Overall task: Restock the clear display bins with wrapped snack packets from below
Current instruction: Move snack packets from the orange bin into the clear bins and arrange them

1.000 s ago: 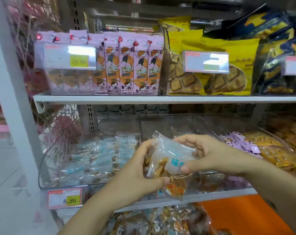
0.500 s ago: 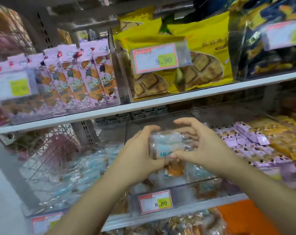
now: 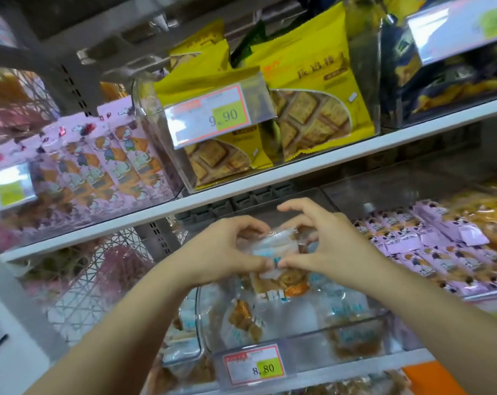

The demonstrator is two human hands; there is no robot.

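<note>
Plastic bin (image 3: 304,333): clear, mid lower shelf (image 3: 355,362), a few wrapped snacks (image 3: 241,320) inside, 8.80 tag (image 3: 254,368) on its front.
Packet (image 3: 272,248): we hold it just above that bin.
Left hand (image 3: 221,252): fingers (image 3: 250,223) curled, we pinch the packet's left edge.
Right hand (image 3: 335,246): thumb and fingers pinch the right edge, index arched over it.
Neighbours: purple packets (image 3: 429,252) in the bin to the right, yellow biscuit bags (image 3: 312,109) above.

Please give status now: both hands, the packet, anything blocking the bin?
Left hand and right hand pinching one wrapped snack packet. Packet above the clear bin, not released. Bin holds a few loose packets; nothing blocks its opening.
</note>
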